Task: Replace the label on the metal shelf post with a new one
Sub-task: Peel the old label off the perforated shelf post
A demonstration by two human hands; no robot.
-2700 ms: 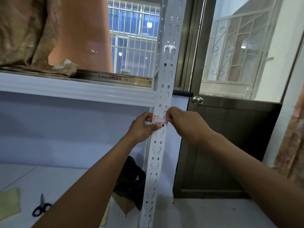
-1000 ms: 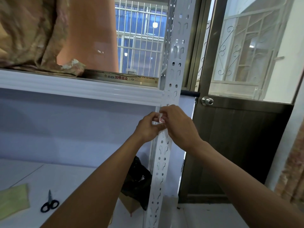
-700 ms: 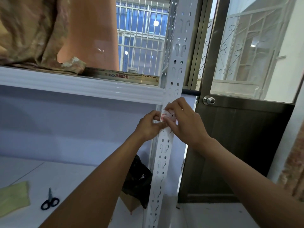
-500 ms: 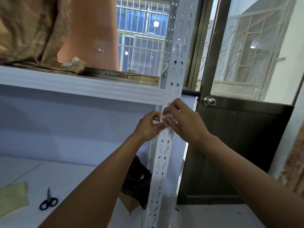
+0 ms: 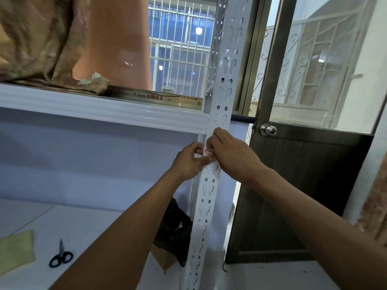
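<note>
Both hands on label [image 5: 207, 151] at shelf post [image 5: 209, 185]: left hand [image 5: 188, 162] pinches its edge, right hand [image 5: 230, 151] fingertips grip it. Peel slowly, flat along post

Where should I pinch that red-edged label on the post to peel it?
Probably the label's exposed left end, coming from the post's open left side: the right hand covers its other end, and the left hand is beside it.

At lower left, the white lower shelf [image 5: 88, 222] carries black-handled scissors [image 5: 60, 256] beside a yellow-green cloth [image 5: 15, 251]. At upper left, the upper shelf [image 5: 104, 107] bears crumpled brownish fabric [image 5: 39, 42].
</note>
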